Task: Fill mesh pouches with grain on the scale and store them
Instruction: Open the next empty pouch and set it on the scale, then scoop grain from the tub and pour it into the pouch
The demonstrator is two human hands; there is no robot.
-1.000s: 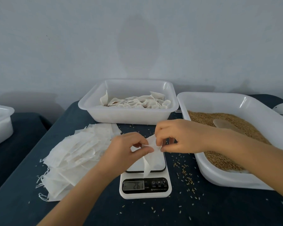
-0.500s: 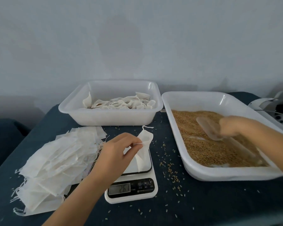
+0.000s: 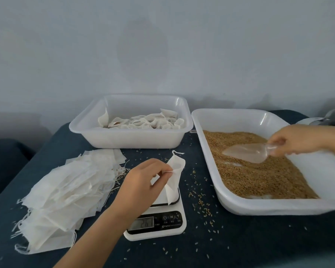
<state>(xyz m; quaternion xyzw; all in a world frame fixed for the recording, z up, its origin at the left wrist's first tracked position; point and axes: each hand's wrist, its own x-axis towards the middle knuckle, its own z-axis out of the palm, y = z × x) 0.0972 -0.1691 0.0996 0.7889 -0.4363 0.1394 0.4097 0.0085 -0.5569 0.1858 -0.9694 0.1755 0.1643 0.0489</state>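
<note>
Underneath, dark blue table (image 3: 240, 238), spilled grain (image 3: 202, 206); grey wall (image 3: 162, 45) behind.

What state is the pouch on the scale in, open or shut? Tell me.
Open: the left hand pinches one edge of the pouch, pulling its mouth apart above the scale. No grain shows inside.

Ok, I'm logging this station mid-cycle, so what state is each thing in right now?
Pouch: held open over the scale, empty.
Left hand: pinching the pouch.
Right hand: gripping the scoop.
Scoop: in the grain.
Scale: switched on.
Grain tray: part full.
Back tray: holds filled pouches.
</note>
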